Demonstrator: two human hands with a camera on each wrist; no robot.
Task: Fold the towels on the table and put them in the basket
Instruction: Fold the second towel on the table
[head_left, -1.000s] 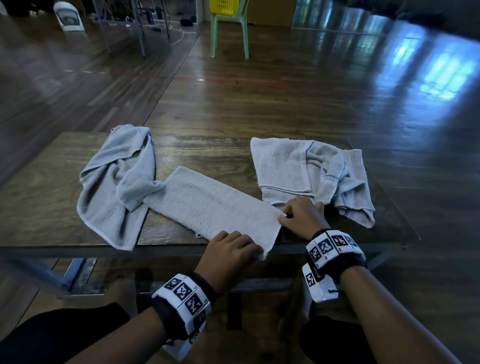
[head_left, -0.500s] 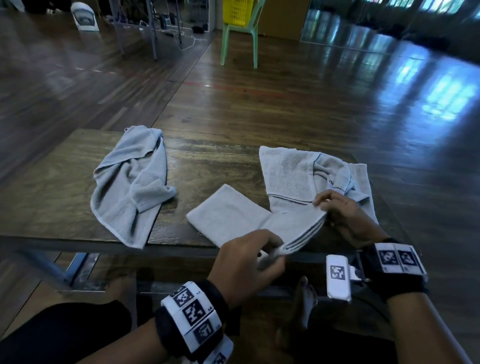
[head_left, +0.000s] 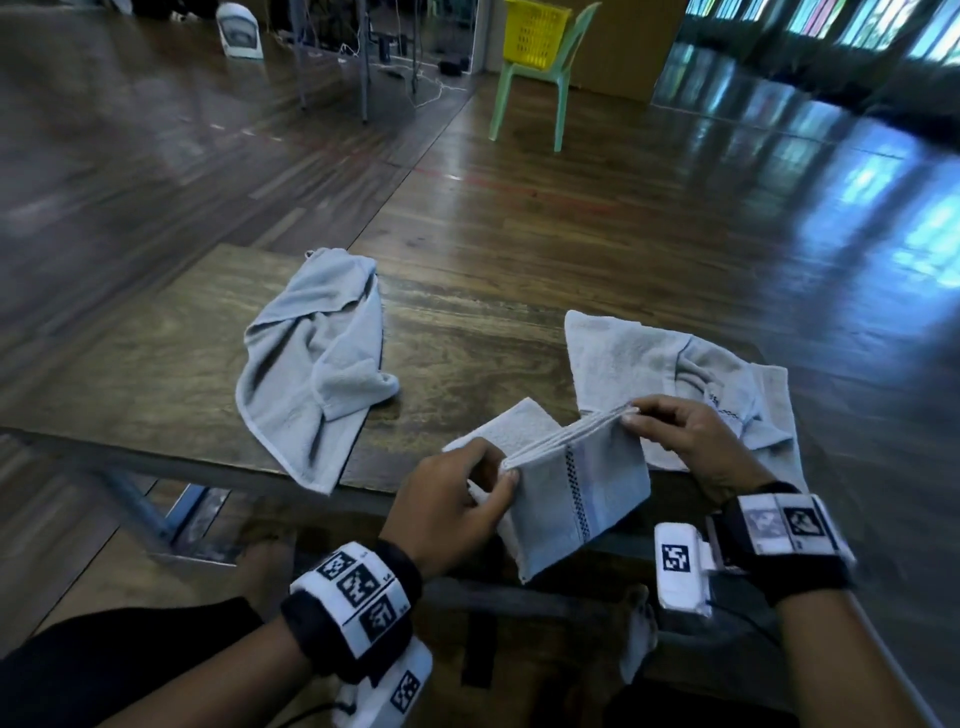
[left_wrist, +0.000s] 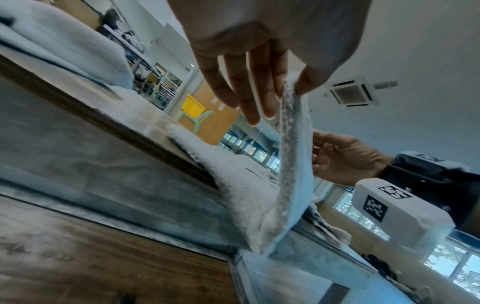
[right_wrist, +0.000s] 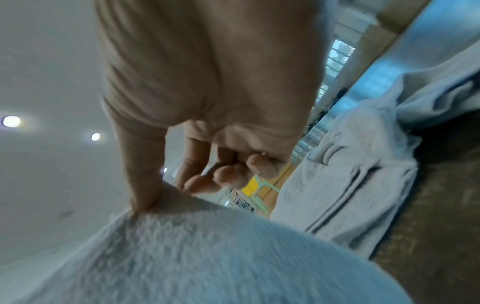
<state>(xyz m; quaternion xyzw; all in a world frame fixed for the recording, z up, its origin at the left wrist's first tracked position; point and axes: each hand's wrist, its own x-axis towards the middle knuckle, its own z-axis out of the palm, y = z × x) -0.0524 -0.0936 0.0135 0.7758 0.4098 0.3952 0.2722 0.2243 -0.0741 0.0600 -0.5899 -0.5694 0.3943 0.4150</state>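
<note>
A folded grey towel (head_left: 582, 478) is lifted over the table's near edge, its far end still lying on the wood. My left hand (head_left: 488, 480) pinches its near-left corner and my right hand (head_left: 641, 415) pinches the upper right corner. The left wrist view shows the towel (left_wrist: 293, 164) hanging from my left hand (left_wrist: 288, 90). In the right wrist view my thumb presses on the towel (right_wrist: 197, 246). A crumpled towel (head_left: 311, 364) lies at the left of the table, another (head_left: 675, 374) at the right. The yellow basket (head_left: 535, 31) stands on a green chair (head_left: 530, 98) far away.
The wooden table (head_left: 156, 364) has bare wood between the two loose towels. Beyond it spreads an open wooden floor, with metal table legs (head_left: 363, 57) and cables at the back left. My knees are below the table's near edge.
The long towel lay flat under both hands; I folded its near end over and lifted the folded edge off the table toward me. My view tilted up, showing the basket.
</note>
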